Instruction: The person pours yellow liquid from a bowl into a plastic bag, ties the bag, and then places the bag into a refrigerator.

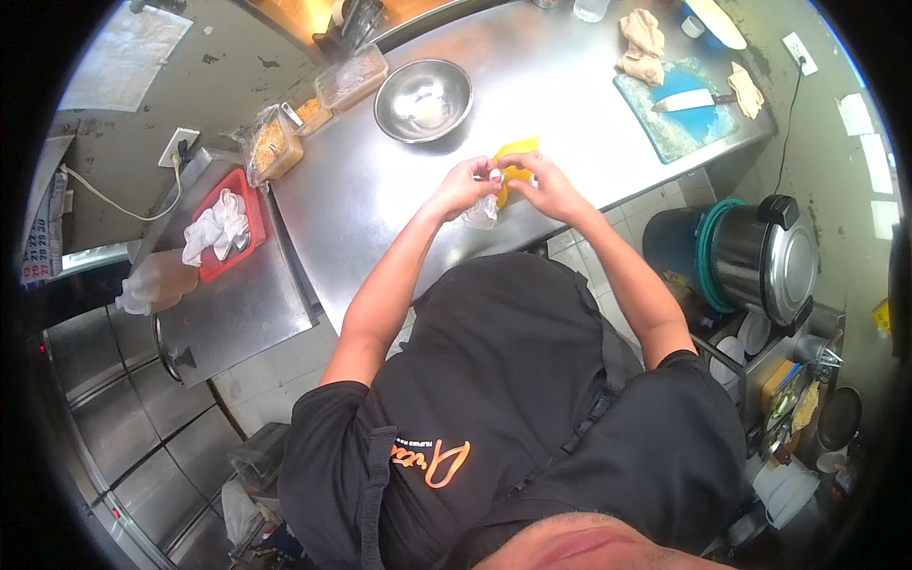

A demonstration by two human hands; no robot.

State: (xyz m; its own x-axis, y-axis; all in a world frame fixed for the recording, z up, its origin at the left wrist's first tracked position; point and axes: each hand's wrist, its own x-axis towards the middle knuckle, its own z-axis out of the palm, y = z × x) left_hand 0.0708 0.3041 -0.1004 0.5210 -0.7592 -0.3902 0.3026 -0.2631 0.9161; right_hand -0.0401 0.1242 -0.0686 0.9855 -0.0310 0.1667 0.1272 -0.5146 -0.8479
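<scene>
My left hand is over the steel table, its thumb and fingers pinched on the gathered top of a clear plastic bag. A small white and reddish bit shows at those fingertips; what it is, I cannot tell. Facing it, my right hand curves its fingers over a bright yellow sheet-like thing, possibly plastic. Whether the right fingers grip it is not clear. The yellow thing lies between and behind both hands, partly hidden by them. Beyond my left hand stands a wide stainless steel bowl.
A knife lies on a blue cutting board, with cloths beside it. Food containers line the table's left edge. Left of them, a red basket holds white cloths. A large lidded steel pot stands at right.
</scene>
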